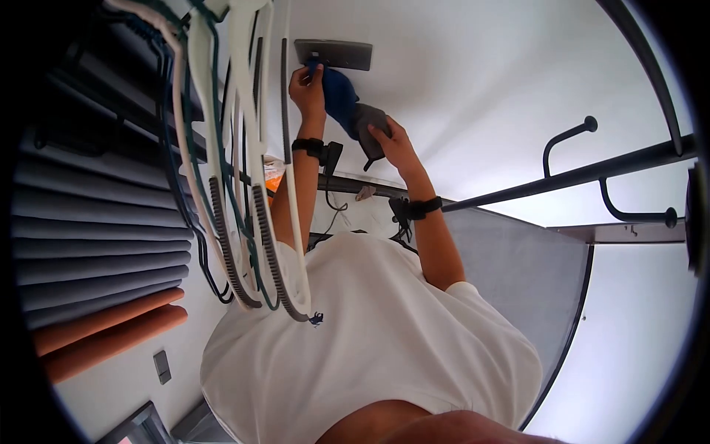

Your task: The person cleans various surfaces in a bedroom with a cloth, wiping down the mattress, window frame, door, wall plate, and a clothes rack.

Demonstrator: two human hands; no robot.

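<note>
A blue fabric item (341, 97), possibly a cap, hangs just below a grey metal plate (347, 55) on the white wall. My left hand (308, 89) pinches its upper end by the plate's lower edge. A dark grey piece (370, 127), with a thin strap or tip hanging down, adjoins the blue part; whether they are one item is unclear. Around the grey piece's right side, the thumb and fingers of my right hand (393, 144) are closed. Both wrists wear black straps with small devices.
White, green and pink hangers (262, 200) hang close by my left arm. Folded grey and orange textiles (111, 318) are stacked at the left. A black rail (518, 189) with hooks (566, 140) crosses the right side. Orange packaging (274, 176) shows behind my left forearm.
</note>
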